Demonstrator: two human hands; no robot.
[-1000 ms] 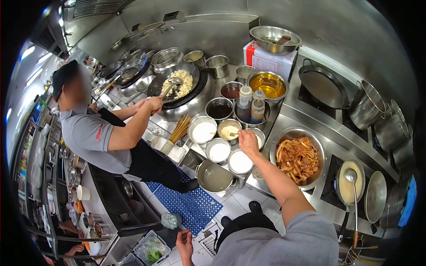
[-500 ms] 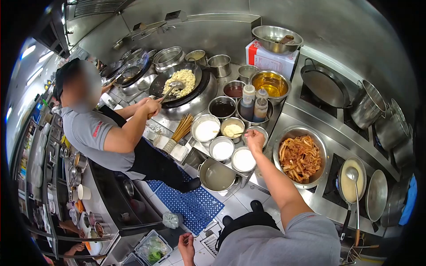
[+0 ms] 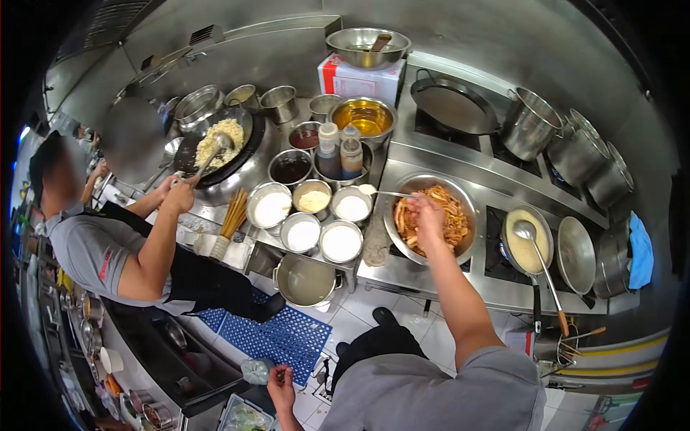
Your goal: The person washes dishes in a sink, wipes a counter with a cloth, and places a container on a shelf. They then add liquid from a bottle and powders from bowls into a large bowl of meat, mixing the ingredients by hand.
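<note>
My right hand (image 3: 427,213) grips the handle of a long thin spoon (image 3: 392,193) above a steel bowl (image 3: 392,231) of reddish-brown sliced food (image 3: 456,219). The spoon points left and carries a pale yellow lump at its tip, over the edge of a tub of white powder (image 3: 351,207). A tub of pale yellow paste (image 3: 314,200) stands just left of that one. Low in the view, my left hand (image 3: 281,386) hangs over the floor with curled fingers; whether anything is in it cannot be made out.
A co-worker (image 3: 115,244) at the left stirs a wok (image 3: 251,147) of crumbly food. Squeeze bottles (image 3: 351,157) stand in a pot behind the tubs. At the right, a ladle (image 3: 525,230) rests in a pan of pale liquid. A pot (image 3: 305,284) sits low before the counter.
My right hand has moved right, from the tubs to over the food bowl, lifting the spoon out of the yellow paste. The head view has shifted to the right.
</note>
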